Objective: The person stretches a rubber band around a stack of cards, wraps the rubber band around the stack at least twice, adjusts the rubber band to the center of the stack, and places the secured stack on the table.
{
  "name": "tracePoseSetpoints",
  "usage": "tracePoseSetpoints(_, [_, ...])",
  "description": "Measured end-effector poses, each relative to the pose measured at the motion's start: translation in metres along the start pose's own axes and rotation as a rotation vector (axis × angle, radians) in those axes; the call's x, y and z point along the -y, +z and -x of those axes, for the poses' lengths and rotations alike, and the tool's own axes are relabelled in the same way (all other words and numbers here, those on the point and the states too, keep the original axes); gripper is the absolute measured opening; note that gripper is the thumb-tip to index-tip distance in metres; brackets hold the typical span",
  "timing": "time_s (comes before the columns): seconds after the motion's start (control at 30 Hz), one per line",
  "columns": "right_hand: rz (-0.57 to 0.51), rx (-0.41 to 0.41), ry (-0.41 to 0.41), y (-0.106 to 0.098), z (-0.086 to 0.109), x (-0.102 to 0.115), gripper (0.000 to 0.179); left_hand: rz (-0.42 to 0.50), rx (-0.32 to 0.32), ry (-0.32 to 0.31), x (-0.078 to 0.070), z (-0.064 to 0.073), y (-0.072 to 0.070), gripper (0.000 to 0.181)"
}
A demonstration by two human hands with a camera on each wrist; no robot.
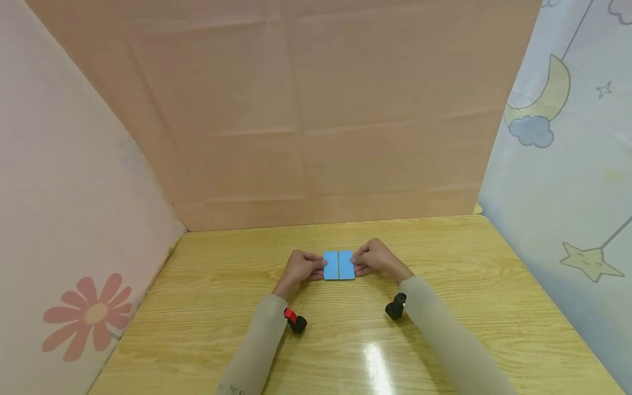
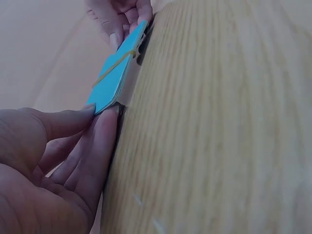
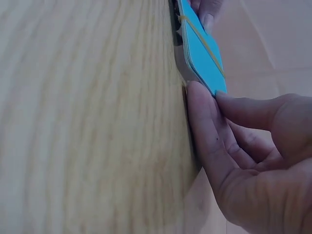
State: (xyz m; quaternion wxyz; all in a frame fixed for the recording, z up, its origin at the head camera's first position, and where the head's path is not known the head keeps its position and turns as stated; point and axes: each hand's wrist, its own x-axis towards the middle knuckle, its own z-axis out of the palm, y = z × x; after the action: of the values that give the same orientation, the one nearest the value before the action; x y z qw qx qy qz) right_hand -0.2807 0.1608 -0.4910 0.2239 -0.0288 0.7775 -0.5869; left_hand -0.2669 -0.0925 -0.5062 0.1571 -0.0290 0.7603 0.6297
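Observation:
A thin stack of light-blue cards lies flat, low over the table, with a yellowish rubber band around its middle. My left hand pinches the stack's left edge, thumb on top and fingers beneath. At the right edge my right hand grips it the same way. Several layers show along the side of the cards in the left wrist view. The right wrist view shows the band crossing the blue top. The underside of the stack is mostly hidden.
The wood-grain table spreads around both hands. A pinkish-brown cloth panel stands along its far edge. Walls with printed pictures flank it, a flower at left and a moon at right. Small black cameras sit at both wrists.

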Motion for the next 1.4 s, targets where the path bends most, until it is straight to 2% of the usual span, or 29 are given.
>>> tracePoseSetpoints(0.13, [0.029, -0.014, 0.007, -0.003, -0.004, 0.004, 0.019, -0.033, -0.024, -0.008, -0.005, -0.008, 0.002, 0.018])
tracePoseSetpoints(0.4, [0.076, -0.038, 0.024, -0.002, -0.008, 0.007, 0.017, -0.124, -0.001, 0.018, -0.012, -0.016, 0.002, 0.016])
tracePoseSetpoints(0.57, [0.102, -0.048, 0.018, 0.001, -0.011, 0.009, 0.017, -0.188, -0.037, 0.04, -0.016, -0.016, 0.001, 0.012])
tracePoseSetpoints(0.97, [0.187, -0.134, 0.014, 0.003, -0.015, 0.013, 0.013, -0.363, -0.127, 0.081, -0.023, -0.02, 0.007, 0.008])
tracePoseSetpoints(1.13, [0.214, -0.173, 0.014, 0.004, -0.014, 0.013, 0.011, -0.369, -0.128, 0.086, -0.022, -0.018, 0.007, 0.009])
tracePoseSetpoints(1.4, [0.22, -0.174, 0.007, 0.003, -0.012, 0.012, 0.011, -0.374, -0.138, 0.114, -0.018, -0.014, 0.008, 0.013])
